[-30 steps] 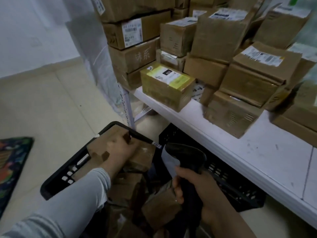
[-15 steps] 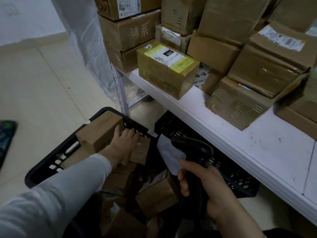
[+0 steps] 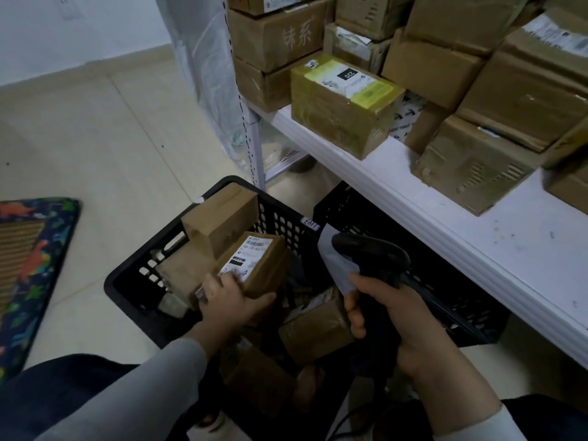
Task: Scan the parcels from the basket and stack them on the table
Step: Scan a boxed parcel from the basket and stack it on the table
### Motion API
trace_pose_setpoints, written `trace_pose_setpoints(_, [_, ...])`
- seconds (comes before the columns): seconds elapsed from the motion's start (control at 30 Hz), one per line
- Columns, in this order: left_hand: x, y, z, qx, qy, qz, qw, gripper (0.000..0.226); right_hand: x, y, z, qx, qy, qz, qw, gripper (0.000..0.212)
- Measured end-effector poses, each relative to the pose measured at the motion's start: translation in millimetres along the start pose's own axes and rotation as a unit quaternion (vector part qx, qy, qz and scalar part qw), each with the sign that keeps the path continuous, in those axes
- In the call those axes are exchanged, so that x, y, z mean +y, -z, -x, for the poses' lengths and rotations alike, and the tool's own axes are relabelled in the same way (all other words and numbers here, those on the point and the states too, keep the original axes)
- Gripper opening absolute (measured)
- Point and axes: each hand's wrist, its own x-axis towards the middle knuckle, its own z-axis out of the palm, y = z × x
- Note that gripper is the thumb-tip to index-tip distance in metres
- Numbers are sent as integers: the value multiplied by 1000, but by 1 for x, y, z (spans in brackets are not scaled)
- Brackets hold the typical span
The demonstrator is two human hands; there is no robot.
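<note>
Parcel with the white label lies on top of the pile in the black basket, label face up and tilted. My left hand grips its near end, fingers curled over the top edge beside the label, thumb along the near side. My right hand is wrapped round the handle of the scanner, its head over the basket. I judge the box light (one hand manages it), made of stiff corrugated board, with tape that may be slick. Best hold is across the short faces with the palm under and fingers off the barcode. Corners likely crush if squeezed. The worktop beside the basket already carries stacked boxes.
</note>
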Motion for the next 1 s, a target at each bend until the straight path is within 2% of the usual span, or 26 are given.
trace_pose_setpoints(0.1, [10,-1,-13,-14,91,89,992,111,0,1,3,0,2,2,1000,24])
trace_pose_setpoints(0.17, [7,1,-23,-19,123,120,985,114,-1,2,5,-5,6,8,1000,22])
trace_pose_setpoints(0.27, [-4,7,-40,-22,128,138,982,114,-1,6,7,0,11,11,1000,21])
trace_pose_setpoints(0.4, [-12,11,-53,-46,125,100,986,106,-1,5,7,9,16,15,1000,24])
trace_pose_setpoints(0.5, [-9,10,-52,-65,108,98,987,89,-1,1,5,9,13,16,1000,22])
trace_pose_setpoints(0.57, [-3,10,-48,-56,105,93,988,85,-1,-1,3,10,8,23,1000,22])
trace_pose_setpoints(0.63, [1,12,-37,-19,81,115,990,86,0,-4,3,10,6,30,999,21])
trace_pose_setpoints(0.7, [2,12,-19,39,11,112,993,93,-1,-9,3,5,7,31,999,21])
trace_pose_setpoints(0.77, [3,12,1,98,-66,88,989,112,-1,-16,5,1,11,26,1000,24])
trace_pose_setpoints(0.83, [5,13,18,150,-110,63,980,130,-1,-23,9,-6,18,22,1000,24])
trace_pose_setpoints(0.9, [11,18,30,197,-125,49,971,136,-1,-29,16,-10,28,31,999,21])
trace_pose_setpoints(1.0, [24,28,39,243,-119,75,960,137,1,-35,29,-5,51,39,998,31])
